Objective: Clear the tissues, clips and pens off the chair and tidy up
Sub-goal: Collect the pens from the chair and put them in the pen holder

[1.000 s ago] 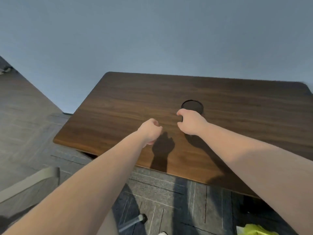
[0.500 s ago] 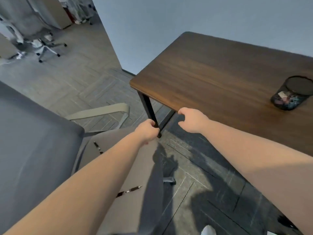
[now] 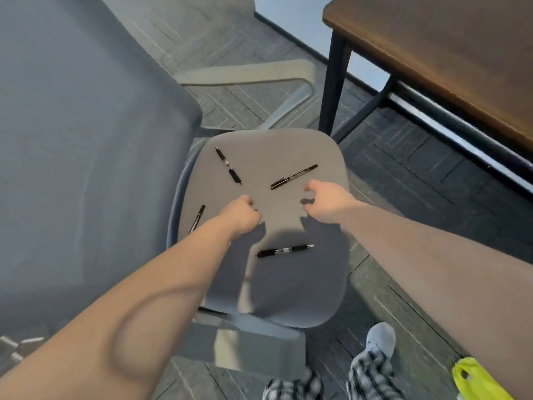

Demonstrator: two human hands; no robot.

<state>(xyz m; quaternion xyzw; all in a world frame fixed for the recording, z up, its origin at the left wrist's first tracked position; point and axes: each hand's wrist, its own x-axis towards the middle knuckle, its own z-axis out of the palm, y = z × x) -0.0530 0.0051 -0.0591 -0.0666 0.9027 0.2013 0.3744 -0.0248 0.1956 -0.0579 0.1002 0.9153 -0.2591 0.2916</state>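
Observation:
A grey office chair seat fills the middle of the view, with several black pens lying on it. One pen lies at the seat's back left, another pen near the middle right, a third pen at the left edge, partly hidden by my left forearm, and one pen toward the front. My left hand hovers over the seat in a fist with nothing seen in it. My right hand hovers just right of it, fingers curled apart and empty, close to the middle pen.
The chair's tall grey backrest stands at the left, an armrest behind the seat. A brown wooden table on black legs stands at the upper right. A yellow-green bag lies on the floor at the bottom right, near my feet.
My view has swung down and left from the table to the chair seat. Both hands now hover over the seat, and the right hand's fingers have spread from a fist.

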